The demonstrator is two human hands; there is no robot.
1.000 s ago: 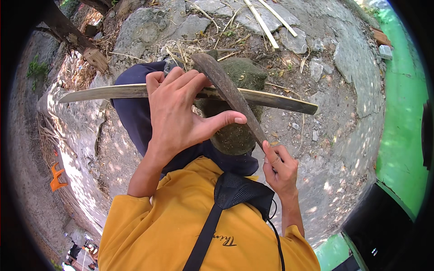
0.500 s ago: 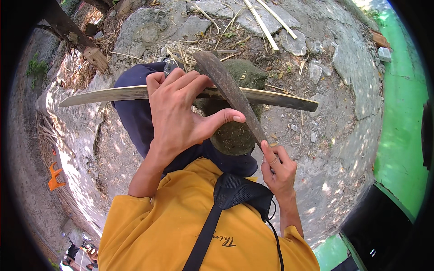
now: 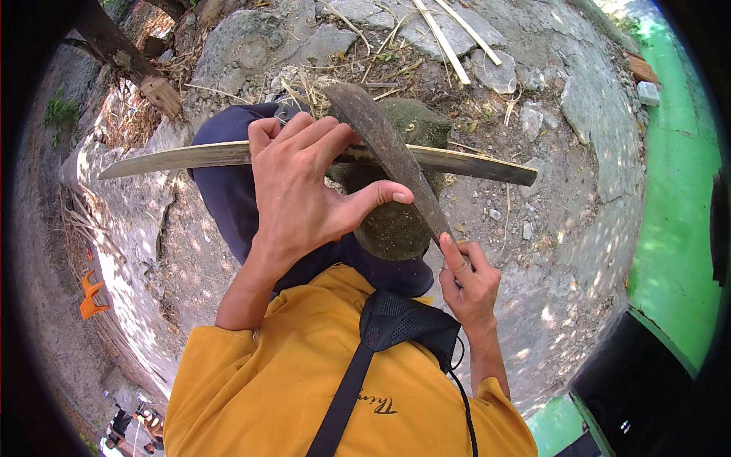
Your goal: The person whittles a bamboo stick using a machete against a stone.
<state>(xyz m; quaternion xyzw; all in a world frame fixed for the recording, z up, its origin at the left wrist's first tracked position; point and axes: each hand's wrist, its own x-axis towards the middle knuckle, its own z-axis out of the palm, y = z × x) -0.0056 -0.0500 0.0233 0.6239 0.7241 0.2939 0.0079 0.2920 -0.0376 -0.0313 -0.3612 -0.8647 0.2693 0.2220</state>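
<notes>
A long split bamboo strip [image 3: 476,165] lies crosswise before me, over my dark trouser leg and a mossy, dark green rounded stone [image 3: 396,228]. My left hand [image 3: 301,179] grips the strip left of its middle, fingers curled over it. The thumb stretches right, its tip near the blade. In my right hand [image 3: 470,286] is a machete [image 3: 388,148] with a worn, dark blade; the hand hides its handle. The blade slants up and left across the strip, just right of my left fingers. Whether its edge bites into the bamboo, I cannot tell.
Two pale bamboo strips [image 3: 444,42] lie on the cracked ground beyond the stone, among dry shavings [image 3: 308,95] and broken slabs. A wooden post [image 3: 126,57] stands far left, an orange chair [image 3: 91,295] lower left. Along the right runs a green painted surface [image 3: 678,206].
</notes>
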